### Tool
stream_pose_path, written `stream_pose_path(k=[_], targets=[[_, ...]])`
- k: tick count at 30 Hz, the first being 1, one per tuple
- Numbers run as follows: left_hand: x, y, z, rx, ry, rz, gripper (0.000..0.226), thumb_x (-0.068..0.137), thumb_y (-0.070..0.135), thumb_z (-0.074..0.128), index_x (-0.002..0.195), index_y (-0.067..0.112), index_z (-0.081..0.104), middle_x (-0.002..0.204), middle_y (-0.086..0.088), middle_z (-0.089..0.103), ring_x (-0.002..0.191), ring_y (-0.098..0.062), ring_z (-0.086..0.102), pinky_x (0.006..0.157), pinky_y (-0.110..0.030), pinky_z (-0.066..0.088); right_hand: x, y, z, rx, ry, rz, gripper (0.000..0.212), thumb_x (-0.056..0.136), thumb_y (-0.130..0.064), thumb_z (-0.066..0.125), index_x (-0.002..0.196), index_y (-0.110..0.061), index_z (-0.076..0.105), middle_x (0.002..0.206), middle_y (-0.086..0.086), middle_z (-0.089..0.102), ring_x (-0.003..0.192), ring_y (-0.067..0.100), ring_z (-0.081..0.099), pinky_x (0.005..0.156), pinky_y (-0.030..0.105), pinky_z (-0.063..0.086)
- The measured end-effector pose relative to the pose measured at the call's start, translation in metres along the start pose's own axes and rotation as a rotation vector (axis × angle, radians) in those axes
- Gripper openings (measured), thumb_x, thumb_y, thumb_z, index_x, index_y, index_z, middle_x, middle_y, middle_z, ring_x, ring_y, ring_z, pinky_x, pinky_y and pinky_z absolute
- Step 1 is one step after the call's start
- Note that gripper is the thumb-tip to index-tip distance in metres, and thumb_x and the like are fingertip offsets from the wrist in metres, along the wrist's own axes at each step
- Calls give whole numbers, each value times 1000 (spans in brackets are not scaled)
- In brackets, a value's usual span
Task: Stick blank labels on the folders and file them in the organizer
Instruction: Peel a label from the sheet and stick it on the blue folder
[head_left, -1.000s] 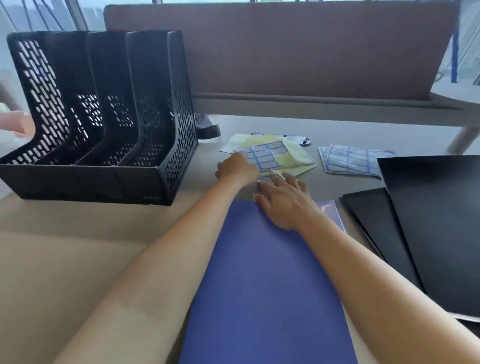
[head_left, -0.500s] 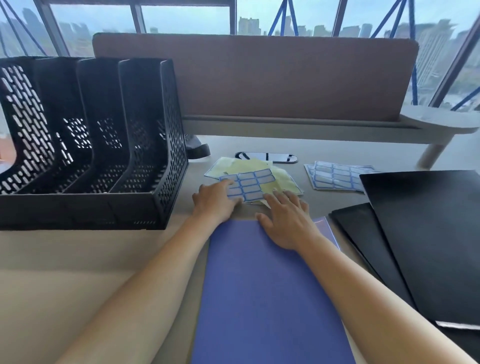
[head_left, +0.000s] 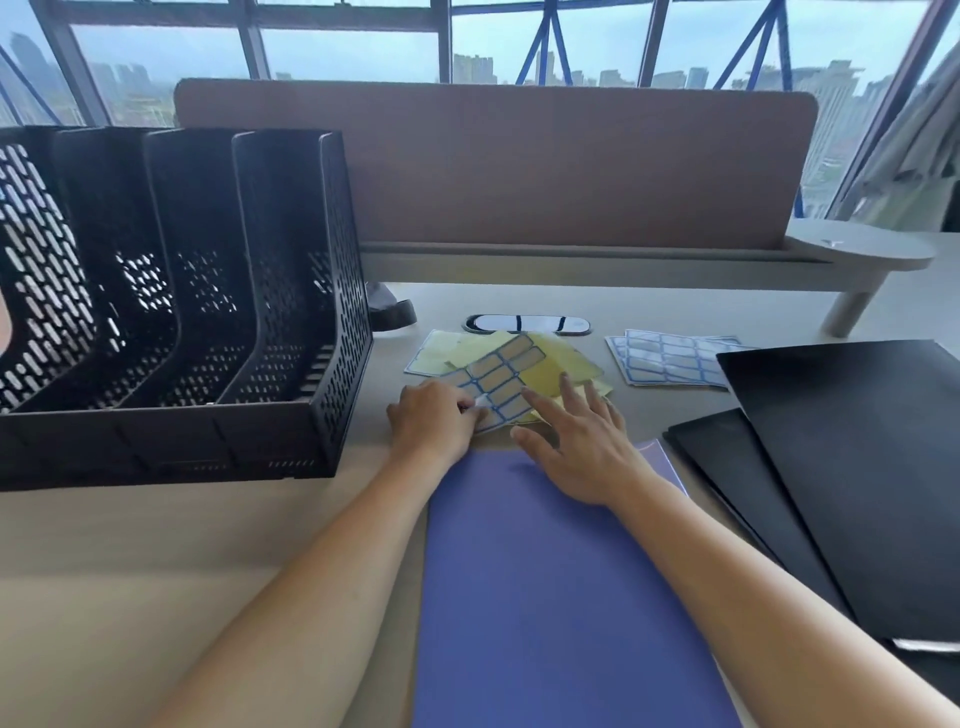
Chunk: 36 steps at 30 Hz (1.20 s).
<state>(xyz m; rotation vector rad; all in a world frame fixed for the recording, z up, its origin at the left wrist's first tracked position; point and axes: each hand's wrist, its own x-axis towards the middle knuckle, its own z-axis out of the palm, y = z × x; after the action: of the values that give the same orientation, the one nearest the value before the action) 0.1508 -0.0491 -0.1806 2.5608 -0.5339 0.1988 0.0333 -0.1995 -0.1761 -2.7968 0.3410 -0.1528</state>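
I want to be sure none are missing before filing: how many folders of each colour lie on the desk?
Blue folder: 1
Black folders: 2, overlapping
Total: 3 folders in plain view; whether another lies hidden under the black pair cannot be told.
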Motion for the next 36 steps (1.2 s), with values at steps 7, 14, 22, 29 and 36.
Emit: stream_pose_path(k=[7, 14, 22, 29, 36], targets=[[-1, -1, 0, -44, 9, -22, 20, 89, 44, 63, 99, 31, 75, 116, -4, 65, 113, -34, 54, 92, -38, 44, -1, -2, -4, 79, 40, -41, 58, 97, -59, 40, 150, -38, 33, 165, -6, 13, 144, 16, 33, 120, 49, 6], [23, -6, -6, -56, -124, -145, 48, 93, 50, 46, 135, 29, 55, 142, -7, 52, 130, -40, 38, 105, -43, 35, 2, -1, 2, -77, -27, -69, 58, 96, -67, 29, 144, -38, 45, 156, -9, 35, 150, 20, 20, 117, 50, 9], [31, 9, 2, 110, -92, -99, 34, 96, 50, 46, 118, 37, 67, 136, -7, 51, 120, -39, 41, 100, -41, 34, 2, 1, 7, -89, 15, -99, 59, 92, -72, 28, 139, -44, 49, 153, -9, 40, 146, 17, 24, 114, 47, 10], [34, 9, 3, -86, 62, -93, 19, 89, 48, 62, 101, 38, 73, 127, 2, 59, 117, -34, 44, 99, -41, 35, -1, -3, 3, -83, -3, -101, 51, 95, -67, 31, 139, -46, 47, 155, -11, 36, 148, 20, 20, 113, 44, 10], [34, 11, 12, -75, 173, 38, 17, 94, 35, 60, 102, 34, 75, 122, 10, 61, 122, -28, 37, 102, -45, 26, -1, -1, 5, -78, -9, -99, 51, 95, -68, 31, 140, -48, 46, 158, -11, 33, 149, 18, 18, 114, 47, 12]])
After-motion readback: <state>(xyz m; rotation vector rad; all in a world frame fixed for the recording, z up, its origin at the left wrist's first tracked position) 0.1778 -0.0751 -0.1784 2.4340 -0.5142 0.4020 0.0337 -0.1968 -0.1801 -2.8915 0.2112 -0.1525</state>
